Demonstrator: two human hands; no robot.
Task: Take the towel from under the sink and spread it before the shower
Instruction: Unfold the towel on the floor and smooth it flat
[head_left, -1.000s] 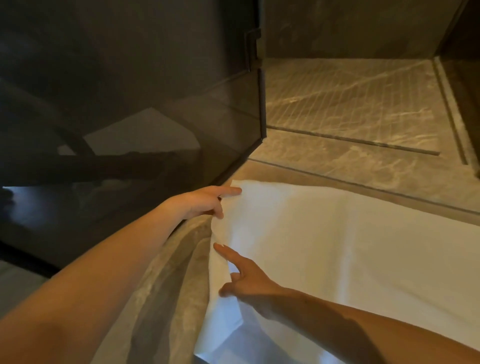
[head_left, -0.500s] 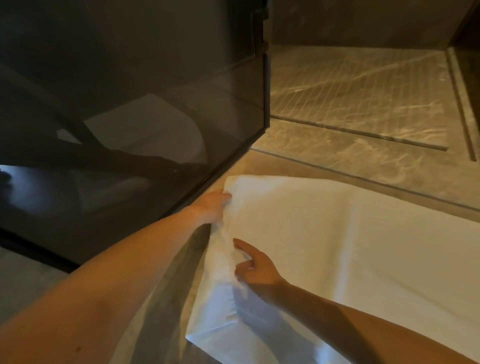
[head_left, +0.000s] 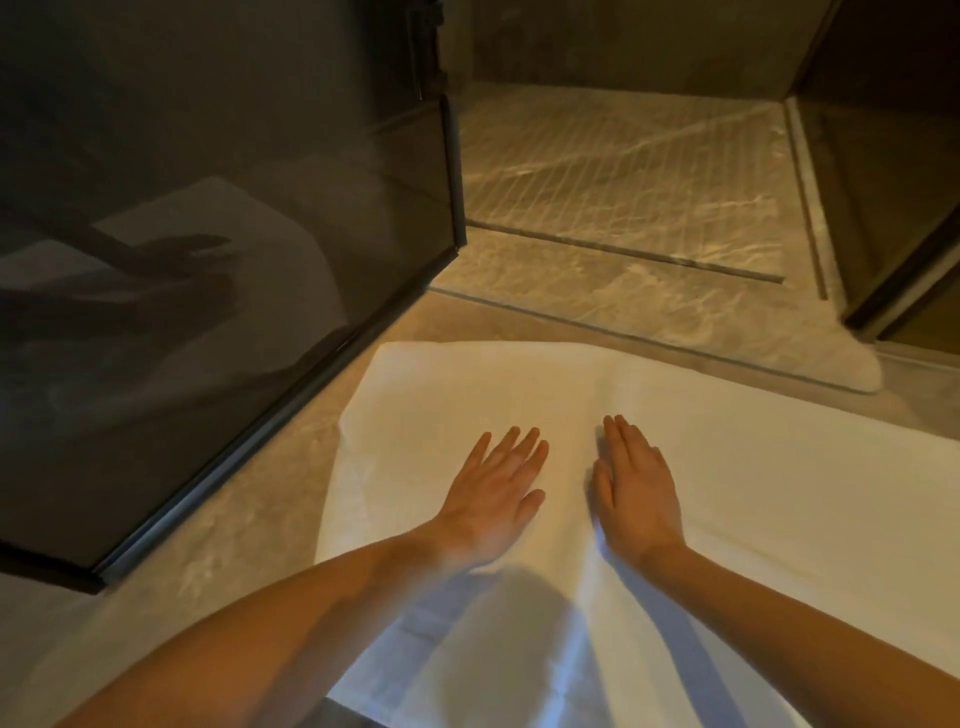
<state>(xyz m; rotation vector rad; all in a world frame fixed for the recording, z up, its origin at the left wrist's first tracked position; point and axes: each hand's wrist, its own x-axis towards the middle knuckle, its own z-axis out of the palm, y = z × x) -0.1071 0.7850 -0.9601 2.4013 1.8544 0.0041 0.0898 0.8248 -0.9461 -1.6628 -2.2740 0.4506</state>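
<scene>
A white towel (head_left: 753, 493) lies spread flat on the marble floor, just in front of the shower threshold (head_left: 649, 340). Its far left corner sits near the foot of the dark glass panel. My left hand (head_left: 493, 499) rests palm down on the towel left of its middle, fingers straight and slightly apart. My right hand (head_left: 636, 493) lies flat beside it, a small gap between the two. Neither hand grips the cloth. The towel's near edge runs out of the frame at the bottom.
A dark tinted glass shower panel (head_left: 234, 260) stands at the left and reflects the towel and my hands. The open shower floor (head_left: 623, 171) with grooved stone lies ahead. Another dark glass panel (head_left: 893, 182) stands at the right. Bare marble floor (head_left: 223, 545) borders the towel's left.
Both hands have left the towel's left edge and corner and now lie flat, palm down, on its middle. The left edge, lifted and rumpled before, lies flat on the floor.
</scene>
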